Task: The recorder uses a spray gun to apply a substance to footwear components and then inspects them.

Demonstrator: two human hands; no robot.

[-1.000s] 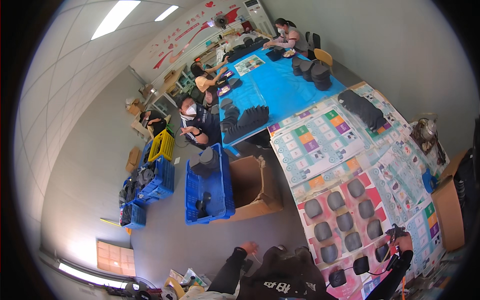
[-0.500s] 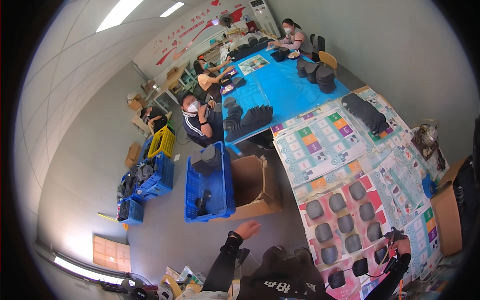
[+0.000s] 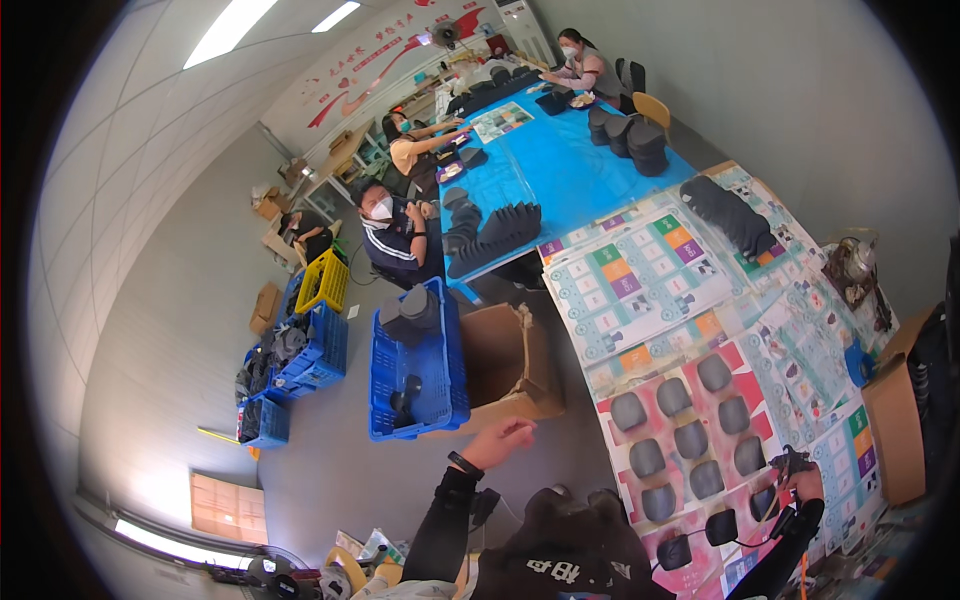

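- Here's my left grip (image 3: 497, 442), best kept off the grey pads (image 3: 691, 440): near the cardboard box (image 3: 548, 385), fingers pointing right; spread or pressed together, I can't tell.
- Those pads sit in rows on the reddened sheet (image 3: 660, 429); mustn't nudge them!
- Beside them, the dark tool (image 3: 795, 460): steady wrist helps; my right grip (image 3: 803, 487) is wrapped round it, forearm angled up from below.

Twelve dark, rounded-square pads (image 3: 690, 440) lie spaced apart in a slanted grid toward four o'clock from the view's centre. Nine look matte grey; the row nearest six o'clock looks blacker. A small, dark handheld tool (image 3: 792, 460) sits at the grid's three o'clock, its details indistinct.
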